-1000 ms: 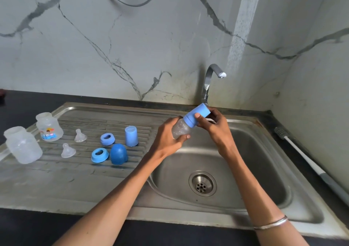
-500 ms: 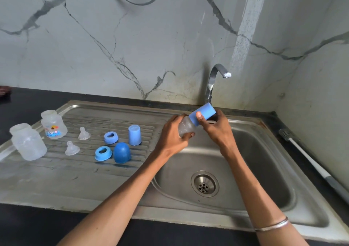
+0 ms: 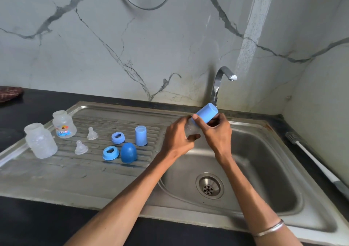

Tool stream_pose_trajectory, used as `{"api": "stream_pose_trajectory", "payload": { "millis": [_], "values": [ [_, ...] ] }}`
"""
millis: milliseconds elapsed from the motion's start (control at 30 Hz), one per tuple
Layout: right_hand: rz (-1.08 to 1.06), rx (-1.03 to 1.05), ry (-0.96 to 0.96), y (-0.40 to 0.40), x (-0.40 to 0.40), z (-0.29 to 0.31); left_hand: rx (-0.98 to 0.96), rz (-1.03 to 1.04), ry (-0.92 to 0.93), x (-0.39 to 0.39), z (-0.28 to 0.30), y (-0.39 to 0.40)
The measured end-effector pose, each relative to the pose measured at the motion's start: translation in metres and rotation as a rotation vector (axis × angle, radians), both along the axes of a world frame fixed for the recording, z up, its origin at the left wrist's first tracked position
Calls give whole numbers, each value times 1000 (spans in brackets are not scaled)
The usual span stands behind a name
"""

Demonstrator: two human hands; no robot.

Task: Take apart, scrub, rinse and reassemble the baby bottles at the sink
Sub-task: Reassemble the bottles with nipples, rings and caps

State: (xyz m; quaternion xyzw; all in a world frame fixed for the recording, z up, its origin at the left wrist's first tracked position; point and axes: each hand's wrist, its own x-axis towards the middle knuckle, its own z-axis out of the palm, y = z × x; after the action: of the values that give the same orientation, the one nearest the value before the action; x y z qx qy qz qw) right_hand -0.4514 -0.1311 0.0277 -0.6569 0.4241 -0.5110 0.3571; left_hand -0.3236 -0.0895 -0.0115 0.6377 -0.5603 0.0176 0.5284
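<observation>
Gripping the small clear bottle (image 3: 190,129) above the back left corner of the sink (image 3: 283,170), the left hand (image 3: 177,138) has its fingers curled round the body while the right hand (image 3: 217,130) pinches the blue cap (image 3: 205,115), tilted toward the tap (image 3: 221,83). It looks light, rigid plastic, probably slick if wet, so body and cap are the sensible holds for twisting apart. Left of the sink, on the drainboard (image 3: 56,177), lie two open bottles, two teats, two rings and two caps.
</observation>
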Motion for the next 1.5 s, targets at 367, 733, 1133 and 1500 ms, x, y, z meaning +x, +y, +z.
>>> {"api": "stream_pose_trajectory", "payload": {
  "millis": [367,733,1133,1500],
  "values": [
    [353,22,-181,4,15,15,-112,82,20,23,31,19],
    [485,80,-125,4,96,21,-7,309,277,182,55,70],
    [477,-12,285,-44,171,-11,188,578,449,325,30,55],
    [454,-103,583,-59,197,-30,235,591,473,358,9,35]
  ]
}}
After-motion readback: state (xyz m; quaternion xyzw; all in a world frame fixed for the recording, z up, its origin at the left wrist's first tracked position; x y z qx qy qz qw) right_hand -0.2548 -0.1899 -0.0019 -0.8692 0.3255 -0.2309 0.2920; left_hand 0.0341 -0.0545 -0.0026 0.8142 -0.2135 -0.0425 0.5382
